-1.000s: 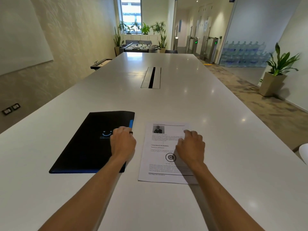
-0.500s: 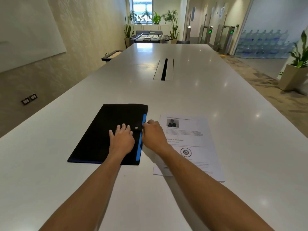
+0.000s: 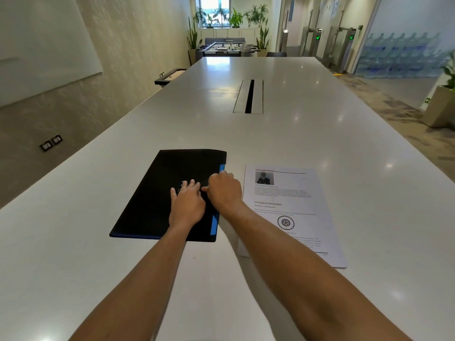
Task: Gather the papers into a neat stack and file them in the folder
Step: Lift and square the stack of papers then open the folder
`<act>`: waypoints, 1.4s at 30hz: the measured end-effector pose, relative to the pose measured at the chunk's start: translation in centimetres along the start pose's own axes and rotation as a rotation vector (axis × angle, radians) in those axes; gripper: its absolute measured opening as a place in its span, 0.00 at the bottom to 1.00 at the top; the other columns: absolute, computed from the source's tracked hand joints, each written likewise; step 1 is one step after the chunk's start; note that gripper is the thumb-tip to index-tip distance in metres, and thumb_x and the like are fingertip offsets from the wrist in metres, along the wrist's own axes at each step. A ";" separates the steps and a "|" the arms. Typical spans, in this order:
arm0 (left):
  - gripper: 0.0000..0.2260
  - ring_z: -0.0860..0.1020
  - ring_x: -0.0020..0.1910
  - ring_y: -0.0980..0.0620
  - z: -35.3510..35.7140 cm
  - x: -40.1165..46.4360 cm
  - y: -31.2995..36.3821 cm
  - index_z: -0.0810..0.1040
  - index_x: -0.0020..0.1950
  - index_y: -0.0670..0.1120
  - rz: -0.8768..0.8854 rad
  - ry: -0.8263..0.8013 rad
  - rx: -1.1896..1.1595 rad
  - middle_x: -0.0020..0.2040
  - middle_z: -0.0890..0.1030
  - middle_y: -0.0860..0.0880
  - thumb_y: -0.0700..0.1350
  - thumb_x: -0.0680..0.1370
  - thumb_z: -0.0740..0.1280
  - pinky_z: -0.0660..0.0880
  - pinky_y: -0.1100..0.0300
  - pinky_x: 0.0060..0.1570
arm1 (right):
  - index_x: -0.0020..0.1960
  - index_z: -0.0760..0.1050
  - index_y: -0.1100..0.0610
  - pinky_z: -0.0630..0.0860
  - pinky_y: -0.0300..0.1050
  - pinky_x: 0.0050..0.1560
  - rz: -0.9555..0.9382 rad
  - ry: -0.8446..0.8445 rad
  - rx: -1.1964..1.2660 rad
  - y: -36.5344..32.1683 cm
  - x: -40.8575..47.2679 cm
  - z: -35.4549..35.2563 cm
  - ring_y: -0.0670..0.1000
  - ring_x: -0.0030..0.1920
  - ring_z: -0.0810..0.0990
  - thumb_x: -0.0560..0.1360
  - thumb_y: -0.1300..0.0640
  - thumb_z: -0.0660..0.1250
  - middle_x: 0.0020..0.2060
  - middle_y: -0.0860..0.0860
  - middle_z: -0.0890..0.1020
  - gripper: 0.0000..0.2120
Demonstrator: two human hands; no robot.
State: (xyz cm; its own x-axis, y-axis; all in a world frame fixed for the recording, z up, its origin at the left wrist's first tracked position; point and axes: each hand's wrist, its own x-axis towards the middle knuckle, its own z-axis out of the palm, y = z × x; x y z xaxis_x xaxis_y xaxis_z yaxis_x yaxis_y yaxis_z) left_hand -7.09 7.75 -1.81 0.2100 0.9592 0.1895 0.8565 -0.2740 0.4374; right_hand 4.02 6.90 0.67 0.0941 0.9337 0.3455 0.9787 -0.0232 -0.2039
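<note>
A black folder (image 3: 157, 193) with a blue strip along its right edge lies closed on the white table (image 3: 320, 134), just left of centre. My left hand (image 3: 188, 204) rests flat on its cover with the fingers spread. My right hand (image 3: 225, 190) is curled over the folder's right edge, fingertips pinched at the flap beside my left fingers. What exactly they grip is hidden. A squared stack of printed papers (image 3: 295, 212) lies to the right of the folder, a small portrait photo at its top; my right forearm crosses its lower left corner.
A cable slot (image 3: 249, 96) runs down the middle of the long table, farther away. The table's left edge faces a wall with sockets. On the right the floor holds a potted plant (image 3: 440, 107). A foosball table stands beyond the far end.
My right hand left the papers and crossed left to the folder's right edge, now reaching over its flap. My left hand slid onto the cover and flattened. The papers stayed put.
</note>
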 end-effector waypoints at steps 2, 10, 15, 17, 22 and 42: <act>0.19 0.56 0.77 0.48 -0.1 -0.1 0.0 0.67 0.73 0.45 -0.006 0.005 -0.009 0.76 0.65 0.45 0.44 0.83 0.55 0.47 0.42 0.75 | 0.50 0.77 0.60 0.72 0.44 0.40 -0.017 0.002 -0.012 0.0 0.2 -0.2 0.53 0.43 0.78 0.76 0.47 0.67 0.44 0.57 0.79 0.16; 0.20 0.57 0.76 0.48 -0.2 -0.2 0.0 0.66 0.74 0.45 -0.006 0.005 -0.047 0.76 0.65 0.45 0.50 0.83 0.55 0.46 0.41 0.75 | 0.52 0.72 0.60 0.70 0.43 0.35 -0.098 0.015 -0.048 -0.5 -0.1 -0.2 0.50 0.33 0.70 0.78 0.56 0.65 0.40 0.56 0.79 0.08; 0.28 0.55 0.77 0.47 0.2 -0.1 0.1 0.63 0.76 0.46 0.004 -0.021 0.035 0.77 0.63 0.46 0.60 0.80 0.56 0.44 0.40 0.74 | 0.62 0.66 0.61 0.66 0.44 0.32 0.015 0.009 0.083 0.7 0.2 -1.0 0.51 0.31 0.70 0.77 0.61 0.64 0.39 0.56 0.80 0.15; 0.32 0.53 0.77 0.48 0.3 0.0 0.2 0.61 0.77 0.48 0.017 -0.040 0.079 0.77 0.61 0.47 0.64 0.77 0.56 0.44 0.39 0.73 | 0.66 0.64 0.61 0.66 0.45 0.33 0.089 0.005 0.164 1.5 0.2 -1.1 0.51 0.33 0.70 0.76 0.62 0.65 0.40 0.56 0.79 0.20; 0.32 0.53 0.77 0.46 0.2 0.0 0.8 0.61 0.76 0.54 0.028 -0.077 0.148 0.78 0.60 0.48 0.67 0.75 0.57 0.44 0.35 0.72 | 0.64 0.65 0.59 0.73 0.43 0.35 0.220 -0.018 0.364 2.4 -0.1 -0.8 0.54 0.41 0.81 0.73 0.63 0.70 0.45 0.58 0.80 0.23; 0.17 0.67 0.69 0.40 -7.8 1.4 7.4 0.72 0.65 0.43 0.143 -0.050 0.606 0.63 0.75 0.44 0.40 0.76 0.65 0.68 0.35 0.61 | 0.52 0.76 0.61 0.78 0.40 0.44 0.453 0.107 0.794 3.7 -0.7 -3.5 0.55 0.48 0.81 0.72 0.71 0.66 0.51 0.58 0.80 0.11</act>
State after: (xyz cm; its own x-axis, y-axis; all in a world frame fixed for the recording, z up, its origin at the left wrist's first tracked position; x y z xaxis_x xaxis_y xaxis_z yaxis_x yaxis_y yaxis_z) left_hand -4.08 6.48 8.53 0.3517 0.9221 0.1613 0.9304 -0.3254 -0.1685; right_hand 8.22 4.93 2.90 0.4929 0.8564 0.1539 0.4353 -0.0896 -0.8958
